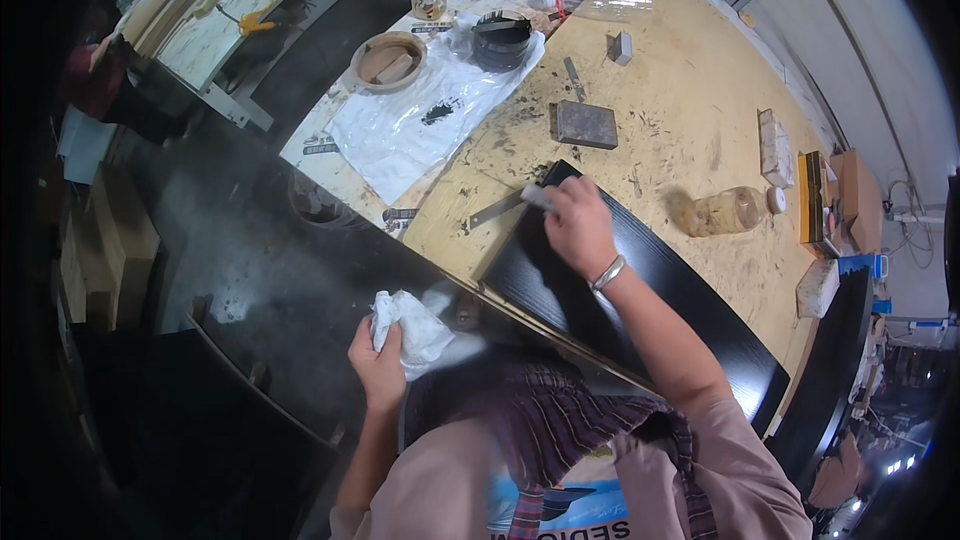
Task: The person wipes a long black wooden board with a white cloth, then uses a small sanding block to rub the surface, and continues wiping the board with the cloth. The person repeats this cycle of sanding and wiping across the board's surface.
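Observation:
My left hand (378, 368) is closed round a crumpled white cloth (415, 332), held in the air off the table's front edge. A glossy black panel (690, 315) lies along that edge. Over its far left end, my right hand (580, 225) pinches a small pale grey block (538, 198). Just left of the block lies a flat grey metal strip (496, 210); I cannot tell whether the two are joined. A metal bracelet (608, 273) circles my right wrist.
Beyond the panel are a dark rectangular block (586, 125), a small grey box (621, 48) and a bottle on its side (725, 212). A white plastic sheet (400, 140) carries a round wooden bowl (388, 61) and a black tub (501, 43). Another person (105, 80) stands far left.

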A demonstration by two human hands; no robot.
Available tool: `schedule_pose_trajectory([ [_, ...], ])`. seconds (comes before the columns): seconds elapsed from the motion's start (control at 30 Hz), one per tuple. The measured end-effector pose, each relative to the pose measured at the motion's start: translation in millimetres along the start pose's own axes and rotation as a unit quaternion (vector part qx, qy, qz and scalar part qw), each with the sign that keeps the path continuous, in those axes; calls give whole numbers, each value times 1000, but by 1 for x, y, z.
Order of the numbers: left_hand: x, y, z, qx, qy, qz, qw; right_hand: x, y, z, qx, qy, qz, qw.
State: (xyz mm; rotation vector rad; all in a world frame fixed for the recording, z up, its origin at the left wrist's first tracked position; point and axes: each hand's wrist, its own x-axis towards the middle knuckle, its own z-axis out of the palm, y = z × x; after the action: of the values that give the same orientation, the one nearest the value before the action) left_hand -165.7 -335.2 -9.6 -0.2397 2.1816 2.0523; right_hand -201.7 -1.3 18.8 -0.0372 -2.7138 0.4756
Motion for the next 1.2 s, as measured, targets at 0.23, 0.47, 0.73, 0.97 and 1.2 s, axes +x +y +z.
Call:
schedule_pose_trajectory([
  [0.23,2,-15,2,45,2,-16,999,-27,-43,-12,141,-146,-78,976],
  [0.47,4,-4,7,48,-8,-12,999,20,33,1,29,-39,43,998],
  [0.73,9,-8,6,44,-29,-30,998,24,40,-2,33,45,128,990],
  [0.97,15,-8,13,48,-49,-27,997,21,46,15,41,97,251,962],
  [1.2,18,-5,21,78,-69,-18,994,-1,44,8,-3,72,322,944],
])
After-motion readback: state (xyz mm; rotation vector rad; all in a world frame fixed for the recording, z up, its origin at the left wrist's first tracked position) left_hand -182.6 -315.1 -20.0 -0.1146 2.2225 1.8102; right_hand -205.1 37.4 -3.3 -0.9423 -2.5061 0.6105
